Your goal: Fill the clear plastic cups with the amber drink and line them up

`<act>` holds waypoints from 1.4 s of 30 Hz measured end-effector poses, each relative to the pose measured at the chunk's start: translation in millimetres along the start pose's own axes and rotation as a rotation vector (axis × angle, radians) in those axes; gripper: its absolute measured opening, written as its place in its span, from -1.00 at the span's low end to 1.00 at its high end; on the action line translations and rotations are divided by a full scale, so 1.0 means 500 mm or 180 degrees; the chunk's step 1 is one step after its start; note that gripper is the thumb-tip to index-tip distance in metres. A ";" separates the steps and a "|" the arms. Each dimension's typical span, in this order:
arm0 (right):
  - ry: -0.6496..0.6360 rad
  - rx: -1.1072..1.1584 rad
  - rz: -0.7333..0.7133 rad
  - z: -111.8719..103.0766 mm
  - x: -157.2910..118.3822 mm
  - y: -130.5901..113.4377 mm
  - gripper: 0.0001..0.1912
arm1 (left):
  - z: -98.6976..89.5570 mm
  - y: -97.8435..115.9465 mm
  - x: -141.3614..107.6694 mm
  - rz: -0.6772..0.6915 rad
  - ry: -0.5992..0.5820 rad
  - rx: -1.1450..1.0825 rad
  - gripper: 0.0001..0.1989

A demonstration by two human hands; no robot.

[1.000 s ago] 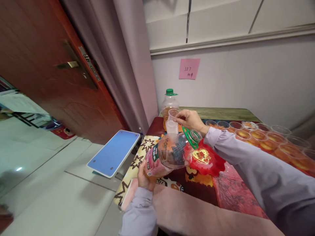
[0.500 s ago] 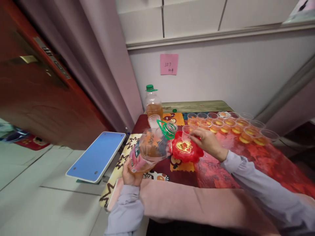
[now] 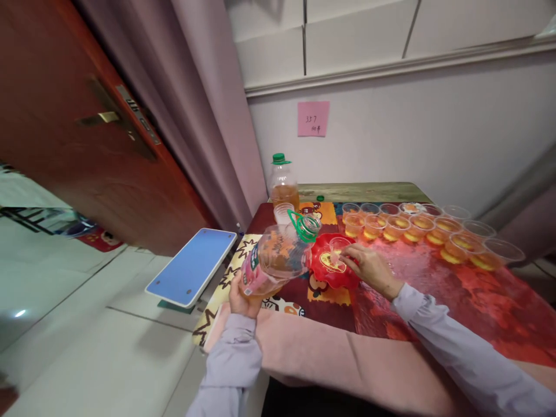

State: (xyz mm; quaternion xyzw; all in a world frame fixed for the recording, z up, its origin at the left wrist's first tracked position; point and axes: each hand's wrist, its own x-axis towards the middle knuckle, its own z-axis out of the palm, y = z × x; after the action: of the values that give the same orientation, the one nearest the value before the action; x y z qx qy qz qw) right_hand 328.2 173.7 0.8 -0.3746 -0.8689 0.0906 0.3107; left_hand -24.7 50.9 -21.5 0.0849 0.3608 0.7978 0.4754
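Note:
My left hand [image 3: 244, 296] grips the lower part of a large clear bottle [image 3: 278, 258] with a pink label. The bottle is tilted, its uncapped mouth with a green handle pointing up and right. My right hand [image 3: 367, 266] pinches a small clear plastic cup [image 3: 337, 250] by its right side, over a red scalloped dish [image 3: 319, 272] with a gold heart pattern. Behind the tilted bottle are a stack of clear cups [image 3: 284, 214] and an upright bottle [image 3: 285, 188] with a green cap. Several cups of amber liquid [image 3: 393, 229] stand in rows at the right.
A green cap [image 3: 320, 198] lies near the table's back edge. Left of the patterned table [image 3: 434, 295] is a blue-topped stool [image 3: 191, 266]. The door [image 3: 87, 145] and a curtain stand at the left. A pink note [image 3: 313, 119] is on the wall.
The view has shifted, so most things sit farther right. My right hand has lowered the clear cup closer to the red dish. The bottle remains tilted in my left hand.

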 end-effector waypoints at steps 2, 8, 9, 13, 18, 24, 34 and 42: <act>0.0085 -0.0066 -0.0041 -0.001 -0.003 -0.003 -0.70 | 0.003 0.000 -0.003 -0.0022 0.0008 -0.0048 -0.71; 0.0857 0.0023 0.0128 -0.063 -0.004 -0.066 -0.59 | 0.006 0.001 -0.006 -0.0022 0.0038 -0.0089 -0.74; 0.0992 0.0205 0.0268 -0.070 -0.003 -0.083 -0.59 | 0.006 0.001 -0.007 -0.0028 0.0040 -0.0092 -0.74; 0.1027 0.1616 0.0916 -0.035 -0.002 -0.161 -0.60 | 0.008 -0.001 -0.009 -0.0021 0.0027 -0.0122 -0.73; 0.0949 0.3048 0.1289 0.081 -0.002 -0.231 -0.29 | 0.006 0.001 -0.010 -0.0052 0.0016 -0.0097 -0.72; 0.0983 0.3779 0.1368 0.117 0.004 -0.235 -0.21 | 0.006 0.006 -0.010 -0.0075 0.0045 0.0038 -0.71; 0.1187 0.4340 0.1360 0.138 -0.004 -0.239 -0.29 | 0.034 0.015 -0.011 0.0022 0.0106 0.0596 -0.68; 0.1194 0.4724 0.1653 0.127 -0.003 -0.255 -0.21 | 0.110 0.049 -0.045 0.0030 0.0419 0.0919 -0.66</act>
State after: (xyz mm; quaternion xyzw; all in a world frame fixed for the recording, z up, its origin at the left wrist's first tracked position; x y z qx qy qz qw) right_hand 214.4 87.8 -0.1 -0.2696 -0.4010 0.6487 0.5880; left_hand -3.3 52.9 39.2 0.1016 0.5018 0.7437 0.4298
